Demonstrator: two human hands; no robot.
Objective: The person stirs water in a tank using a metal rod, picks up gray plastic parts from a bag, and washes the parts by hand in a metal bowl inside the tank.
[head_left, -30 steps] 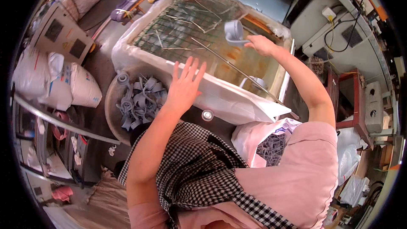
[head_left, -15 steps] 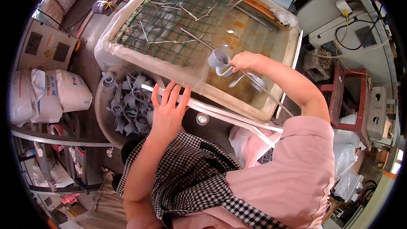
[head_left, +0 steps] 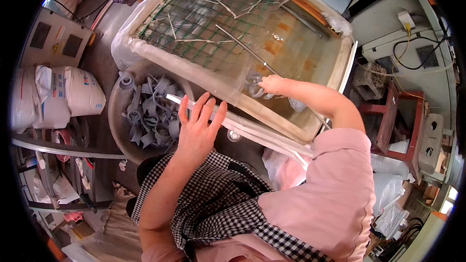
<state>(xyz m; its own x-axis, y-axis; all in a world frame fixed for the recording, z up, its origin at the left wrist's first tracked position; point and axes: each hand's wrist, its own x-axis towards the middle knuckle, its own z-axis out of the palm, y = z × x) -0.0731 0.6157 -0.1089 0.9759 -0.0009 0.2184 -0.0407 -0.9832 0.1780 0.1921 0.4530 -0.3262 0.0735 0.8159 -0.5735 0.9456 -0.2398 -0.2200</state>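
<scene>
My right hand [head_left: 273, 85] is closed on a grey plastic pipe fitting [head_left: 256, 88] and holds it down in the water of a large plastic-lined tank [head_left: 335, 85]. A green wire mesh [head_left: 194, 19] with thin sticks on it covers the tank's far half, and a long metal rod [head_left: 242, 48] lies across it. My left hand [head_left: 199, 128] hovers with its fingers spread over the tank's near rim, holding nothing. Just to its left, a round basin [head_left: 116, 116] holds several grey pipe fittings [head_left: 150, 114].
White sacks [head_left: 63, 97] lie on the left beside a metal rail [head_left: 63, 150]. A grey box with cables [head_left: 407, 48] and a red metal stand [head_left: 393, 131] sit on the right. A checked cloth [head_left: 213, 199] covers my lap.
My right hand has moved the grey fitting nearer and lowered it into the water. My left hand has stayed spread by the near rim. The view has shifted over the tank.
</scene>
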